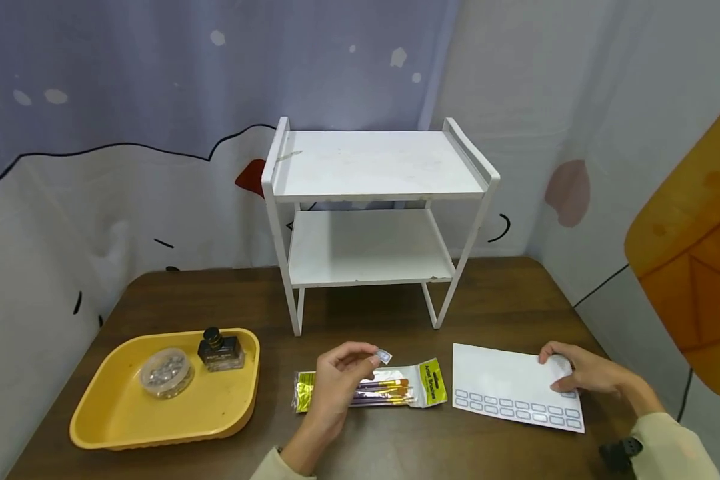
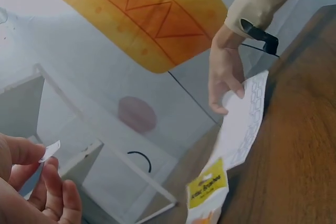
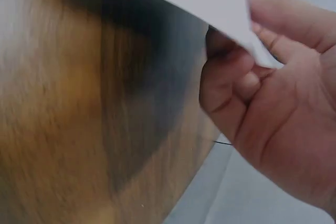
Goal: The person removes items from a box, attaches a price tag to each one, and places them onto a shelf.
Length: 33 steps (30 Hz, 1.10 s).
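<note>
Two tiers on the white shelf rack (image 1: 372,200), standing beyond both hands. Label sheet (image 1: 510,387) lies flat on the table, long axis left-right; right hand (image 1: 582,373) grips its far right corner. Left hand (image 1: 342,377), above the brush pack (image 1: 396,390), pinches one peeled label (image 1: 383,357) between thumb and fingertips.

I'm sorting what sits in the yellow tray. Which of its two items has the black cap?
The ink bottle, dark glass at the tray's back right. The other item, a round clear container of shiny bits, has a transparent lid.
</note>
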Each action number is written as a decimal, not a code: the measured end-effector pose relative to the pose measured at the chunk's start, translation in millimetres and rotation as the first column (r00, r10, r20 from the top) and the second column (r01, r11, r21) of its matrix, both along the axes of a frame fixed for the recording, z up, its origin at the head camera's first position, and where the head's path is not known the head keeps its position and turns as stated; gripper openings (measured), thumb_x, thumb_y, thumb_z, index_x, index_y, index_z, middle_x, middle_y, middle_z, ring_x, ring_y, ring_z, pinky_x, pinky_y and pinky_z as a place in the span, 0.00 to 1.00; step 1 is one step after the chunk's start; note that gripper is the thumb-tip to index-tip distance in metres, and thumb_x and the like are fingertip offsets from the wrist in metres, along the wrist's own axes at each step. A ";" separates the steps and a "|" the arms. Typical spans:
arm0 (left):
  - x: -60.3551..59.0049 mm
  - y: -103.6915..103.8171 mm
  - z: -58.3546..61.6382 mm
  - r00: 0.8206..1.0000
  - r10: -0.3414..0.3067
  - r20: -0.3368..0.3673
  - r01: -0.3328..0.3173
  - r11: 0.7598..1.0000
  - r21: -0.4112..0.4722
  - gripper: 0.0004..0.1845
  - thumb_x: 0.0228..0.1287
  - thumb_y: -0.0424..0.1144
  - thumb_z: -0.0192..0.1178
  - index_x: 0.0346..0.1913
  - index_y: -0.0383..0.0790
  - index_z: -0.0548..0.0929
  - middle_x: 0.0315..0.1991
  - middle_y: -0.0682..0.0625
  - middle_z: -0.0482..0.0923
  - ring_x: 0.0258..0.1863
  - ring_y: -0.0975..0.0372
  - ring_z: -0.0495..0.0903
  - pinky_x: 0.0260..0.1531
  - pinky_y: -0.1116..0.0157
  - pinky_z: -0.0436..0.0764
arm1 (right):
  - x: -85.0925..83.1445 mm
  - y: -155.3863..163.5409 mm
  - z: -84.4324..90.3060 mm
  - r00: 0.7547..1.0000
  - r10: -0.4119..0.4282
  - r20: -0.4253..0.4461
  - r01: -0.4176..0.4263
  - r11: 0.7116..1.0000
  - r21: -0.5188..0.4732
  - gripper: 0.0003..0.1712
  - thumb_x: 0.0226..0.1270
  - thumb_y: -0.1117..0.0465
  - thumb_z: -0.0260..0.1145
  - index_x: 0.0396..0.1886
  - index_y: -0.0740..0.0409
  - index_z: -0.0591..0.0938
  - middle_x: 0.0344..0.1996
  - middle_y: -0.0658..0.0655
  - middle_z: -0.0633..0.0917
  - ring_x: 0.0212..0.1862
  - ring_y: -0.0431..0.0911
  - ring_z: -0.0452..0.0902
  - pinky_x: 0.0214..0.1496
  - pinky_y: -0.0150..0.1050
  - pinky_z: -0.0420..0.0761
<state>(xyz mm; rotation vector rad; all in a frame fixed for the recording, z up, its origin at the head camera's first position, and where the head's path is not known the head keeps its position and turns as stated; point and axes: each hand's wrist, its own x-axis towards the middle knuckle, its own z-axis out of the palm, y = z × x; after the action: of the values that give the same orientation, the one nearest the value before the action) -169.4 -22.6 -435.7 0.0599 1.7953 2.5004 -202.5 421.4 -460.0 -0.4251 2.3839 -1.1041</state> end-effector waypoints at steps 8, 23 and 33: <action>1.1 0.3 -4.4 1.000 0.023 -0.005 -0.023 1.000 0.009 0.12 0.49 0.26 0.64 0.37 0.22 0.79 0.29 0.50 0.82 0.27 0.64 0.80 0.30 0.68 0.81 | -4.2 -4.7 0.6 0.983 -0.095 -0.155 0.138 0.944 0.299 0.32 0.38 0.67 0.75 0.45 0.60 0.70 0.44 0.62 0.74 0.42 0.52 0.68 0.40 0.38 0.71; 2.1 -3.3 -9.1 0.999 -0.022 0.035 0.022 1.000 -0.004 0.14 0.49 0.25 0.64 0.39 0.20 0.78 0.28 0.49 0.80 0.26 0.65 0.79 0.32 0.65 0.82 | -11.1 -8.4 -3.8 0.953 -0.152 -0.262 0.258 0.860 0.439 0.42 0.34 0.66 0.77 0.56 0.67 0.71 0.50 0.75 0.74 0.41 0.57 0.72 0.43 0.58 0.74; 2.2 -6.9 -15.2 0.998 0.009 0.057 -0.007 0.999 -0.038 0.16 0.48 0.25 0.65 0.43 0.27 0.79 0.28 0.46 0.81 0.25 0.65 0.78 0.30 0.70 0.79 | -11.8 -7.6 -3.2 0.918 -0.117 -0.379 0.278 0.871 0.406 0.38 0.37 0.67 0.75 0.54 0.70 0.72 0.43 0.74 0.76 0.40 0.60 0.73 0.38 0.55 0.75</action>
<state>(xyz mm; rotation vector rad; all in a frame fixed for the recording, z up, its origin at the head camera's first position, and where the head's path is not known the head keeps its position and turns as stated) -167.2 -29.6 -450.8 -0.0207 1.8239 2.4458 -214.4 413.8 -463.2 -0.2176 2.9458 -0.5393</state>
